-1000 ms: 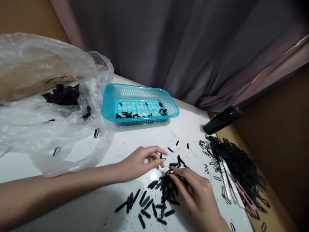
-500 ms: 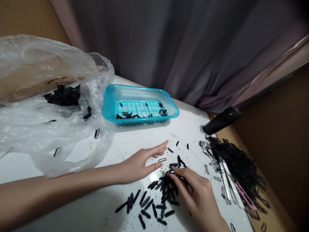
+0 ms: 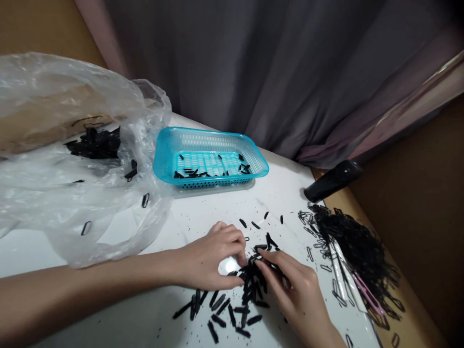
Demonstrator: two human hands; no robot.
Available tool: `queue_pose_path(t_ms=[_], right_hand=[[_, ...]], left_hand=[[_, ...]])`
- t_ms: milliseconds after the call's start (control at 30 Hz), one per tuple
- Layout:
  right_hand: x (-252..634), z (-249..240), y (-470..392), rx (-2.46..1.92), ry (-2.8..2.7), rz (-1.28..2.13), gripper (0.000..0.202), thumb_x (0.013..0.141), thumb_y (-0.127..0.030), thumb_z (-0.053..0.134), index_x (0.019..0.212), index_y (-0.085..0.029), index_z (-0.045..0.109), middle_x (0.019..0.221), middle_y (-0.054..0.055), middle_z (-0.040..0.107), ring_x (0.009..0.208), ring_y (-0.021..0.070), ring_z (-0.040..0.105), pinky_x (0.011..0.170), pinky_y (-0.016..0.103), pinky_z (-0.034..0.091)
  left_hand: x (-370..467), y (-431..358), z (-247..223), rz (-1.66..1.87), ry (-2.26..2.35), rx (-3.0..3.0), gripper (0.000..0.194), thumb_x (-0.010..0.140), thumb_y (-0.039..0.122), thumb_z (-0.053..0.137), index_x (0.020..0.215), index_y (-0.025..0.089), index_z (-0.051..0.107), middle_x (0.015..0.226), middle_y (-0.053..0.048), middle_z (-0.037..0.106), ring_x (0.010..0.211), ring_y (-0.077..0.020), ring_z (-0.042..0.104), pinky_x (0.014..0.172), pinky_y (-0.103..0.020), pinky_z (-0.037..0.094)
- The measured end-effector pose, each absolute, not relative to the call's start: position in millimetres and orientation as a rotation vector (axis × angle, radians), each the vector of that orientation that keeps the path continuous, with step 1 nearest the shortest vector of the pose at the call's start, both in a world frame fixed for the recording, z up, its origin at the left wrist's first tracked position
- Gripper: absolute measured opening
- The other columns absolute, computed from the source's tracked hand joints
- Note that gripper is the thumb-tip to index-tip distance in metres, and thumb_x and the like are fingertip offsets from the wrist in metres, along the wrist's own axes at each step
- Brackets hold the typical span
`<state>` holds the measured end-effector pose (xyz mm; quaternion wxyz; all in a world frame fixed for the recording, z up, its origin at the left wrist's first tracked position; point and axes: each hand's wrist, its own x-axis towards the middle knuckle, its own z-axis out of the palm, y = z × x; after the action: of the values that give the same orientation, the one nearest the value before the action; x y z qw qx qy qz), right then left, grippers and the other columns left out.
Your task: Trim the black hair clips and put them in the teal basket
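On white table (image 3: pixel 203 208), both hands (left (image 3: pixel 213 258), right (image 3: pixel 293 290)) among black clips (image 3: pixel 250 285).

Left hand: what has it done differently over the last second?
The left hand opened flat half a second ago, then curled shut and drew back toward the black pieces, fingertips at the pile; what it grips is unclear. The right hand, blue basket and plastic bag stayed put.
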<state>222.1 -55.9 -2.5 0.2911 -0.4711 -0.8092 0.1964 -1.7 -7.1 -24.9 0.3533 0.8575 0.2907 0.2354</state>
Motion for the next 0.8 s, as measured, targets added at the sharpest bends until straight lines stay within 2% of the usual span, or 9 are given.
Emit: queue_pose_path(t_ms=[133, 233, 300, 400, 600, 800], right_hand=[[222.3, -1.9, -56.8, -1.259, -2.160, 0.523, 0.018, 0.097, -0.023, 0.054, 0.109, -0.020, 0.067, 0.084, 0.004, 0.072, 0.059, 0.0123, 0.061, 0.053, 0.025, 0.047], [222.4, -1.7, -56.6, -1.250, -2.169, 0.529, 0.018, 0.097, -0.022, 0.054, 0.110, -0.019, 0.067, 0.083, 0.003, 0.072, 0.059, 0.0119, 0.062, 0.054, 0.025, 0.048], [222.4, -2.0, -55.9, -1.242, -2.171, 0.535, 0.018, 0.097, -0.022, 0.054, 0.110, -0.019, 0.067, 0.083, 0.002, 0.072, 0.060, 0.0119, 0.062, 0.055, 0.025, 0.049], [222.2, -3.0, -55.2, -1.252, -2.162, 0.540, 0.018, 0.097, -0.023, 0.055, 0.110, -0.020, 0.067, 0.084, 0.002, 0.072, 0.060, 0.0117, 0.062, 0.054, 0.025, 0.048], [221.2, -5.2, -57.2, -1.251, -2.164, 0.549, 0.019, 0.098, -0.024, 0.053, 0.110, -0.020, 0.067, 0.085, 0.004, 0.072, 0.062, 0.0137, 0.064, 0.055, 0.025, 0.049], [219.6, -4.6, -57.7, -1.226, -2.182, 0.550, 0.020, 0.098, -0.022, 0.051, 0.110, -0.018, 0.066, 0.082, 0.005, 0.072, 0.061, 0.0143, 0.065, 0.056, 0.026, 0.049]], left_hand=[[-1.2, -7.3, -24.5, 0.579, 0.689, 2.256, 0.006, 0.083, 0.020, 0.068, 0.086, 0.020, 0.063, 0.094, -0.002, 0.062, 0.096, -0.0195, 0.058, 0.093, -0.035, 0.031], [-0.9, -7.4, -24.6, 0.596, 0.657, 2.270, 0.008, 0.085, 0.014, 0.060, 0.083, 0.021, 0.059, 0.088, 0.000, 0.062, 0.091, -0.0175, 0.058, 0.091, -0.033, 0.030], [-1.1, -8.0, -24.3, 0.594, 0.657, 2.279, 0.005, 0.085, 0.016, 0.059, 0.084, 0.020, 0.057, 0.087, 0.000, 0.062, 0.090, -0.0178, 0.057, 0.090, -0.033, 0.030], [-1.4, -9.6, -23.4, 0.582, 0.699, 2.295, 0.010, 0.081, 0.021, 0.063, 0.086, 0.020, 0.054, 0.087, 0.000, 0.059, 0.091, -0.0196, 0.055, 0.090, -0.034, 0.030], [-1.6, -12.6, -22.0, 0.552, 0.715, 2.370, 0.023, 0.065, 0.010, 0.057, 0.084, 0.020, 0.051, 0.088, -0.001, 0.054, 0.090, -0.0211, 0.051, 0.087, -0.036, 0.029], [-0.1, -13.2, -21.8, 0.528, 0.780, 2.397, 0.021, 0.065, 0.012, 0.056, 0.083, 0.019, 0.047, 0.082, 0.000, 0.051, 0.085, -0.0209, 0.049, 0.085, -0.037, 0.028]])
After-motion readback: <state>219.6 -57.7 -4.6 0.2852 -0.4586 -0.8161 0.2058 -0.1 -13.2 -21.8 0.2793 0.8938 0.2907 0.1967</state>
